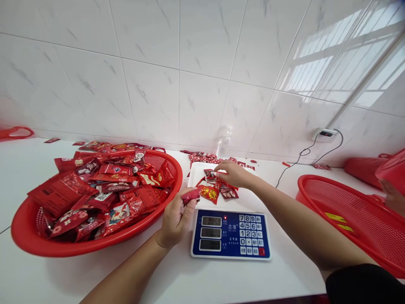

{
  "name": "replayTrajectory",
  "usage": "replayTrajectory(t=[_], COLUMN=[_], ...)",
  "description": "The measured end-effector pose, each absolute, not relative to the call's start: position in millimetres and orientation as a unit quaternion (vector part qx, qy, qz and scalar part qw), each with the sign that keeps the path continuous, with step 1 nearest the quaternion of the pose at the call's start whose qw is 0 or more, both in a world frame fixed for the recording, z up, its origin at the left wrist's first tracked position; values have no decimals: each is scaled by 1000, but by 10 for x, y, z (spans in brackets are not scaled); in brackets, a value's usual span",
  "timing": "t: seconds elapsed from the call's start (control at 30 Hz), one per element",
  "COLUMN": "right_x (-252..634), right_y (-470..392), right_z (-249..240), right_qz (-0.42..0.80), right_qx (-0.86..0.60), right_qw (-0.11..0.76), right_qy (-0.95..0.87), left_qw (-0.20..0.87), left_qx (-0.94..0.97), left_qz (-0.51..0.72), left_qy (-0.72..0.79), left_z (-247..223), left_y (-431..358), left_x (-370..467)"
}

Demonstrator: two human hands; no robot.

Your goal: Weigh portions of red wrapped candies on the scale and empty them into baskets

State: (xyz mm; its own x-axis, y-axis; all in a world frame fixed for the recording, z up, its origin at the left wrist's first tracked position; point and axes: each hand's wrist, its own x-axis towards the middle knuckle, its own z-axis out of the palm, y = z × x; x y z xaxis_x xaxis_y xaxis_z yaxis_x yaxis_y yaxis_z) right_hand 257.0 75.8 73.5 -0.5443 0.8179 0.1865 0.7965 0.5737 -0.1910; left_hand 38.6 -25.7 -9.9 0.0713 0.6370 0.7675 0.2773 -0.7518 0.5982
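My left hand [177,217] is closed around a small red packet [191,196], just in front of the scale's left side. Over the scale's white pan [196,169], my right hand [233,173] has its fingers pinched at a small dark red packet [209,173]. Beneath and beside that hand lie several red packets, among them a red and gold one [209,193] and a dark red one [229,193]. The scale's blue panel [232,234] faces me, with three displays and a white keypad.
At left stands a red basket [104,249] heaped with red packets. Another red basket [348,198] with yellow labels sits at right, near another person's hand [394,196]. Behind the scale are a clear plastic bottle [224,142] and scattered packets. A black cable [297,160] runs to the wall socket.
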Motion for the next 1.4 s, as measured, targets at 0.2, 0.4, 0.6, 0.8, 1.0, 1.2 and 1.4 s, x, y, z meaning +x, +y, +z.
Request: replayTrajectory(t=[0.2, 0.4, 0.6, 0.8, 1.0, 1.2, 1.4], right_x=[2439, 2258, 2227, 2377, 2479, 2456, 2580], right_y=[538, 559, 617, 639, 622, 608, 580], right_z=[631, 475, 434, 481, 408, 367, 462], right_qz=[61, 44, 42, 84, 94, 91, 80], right_qx=[-385, -357, -437, -489, -479, -465, -460], right_qw=[123, 54, 84, 105, 94, 128, 157], right_qy=[-913, -932, -894, -862, -868, -871, -870], left_qw=[144, 142, 164, 158, 156, 154, 149], left_qx=[713, 713, 714, 718, 720, 716, 713], left_qz=[604, 600, 596, 595, 590, 593, 590], left_qy=[326, 336, 329, 326, 330, 334, 348], left_z=[-91, -103, -107, -101, -96, -77, -57], left_y=[-250, -232, -236, -243, -244, -248, -260], left_x=[388, 383, 386, 390, 388, 392, 399])
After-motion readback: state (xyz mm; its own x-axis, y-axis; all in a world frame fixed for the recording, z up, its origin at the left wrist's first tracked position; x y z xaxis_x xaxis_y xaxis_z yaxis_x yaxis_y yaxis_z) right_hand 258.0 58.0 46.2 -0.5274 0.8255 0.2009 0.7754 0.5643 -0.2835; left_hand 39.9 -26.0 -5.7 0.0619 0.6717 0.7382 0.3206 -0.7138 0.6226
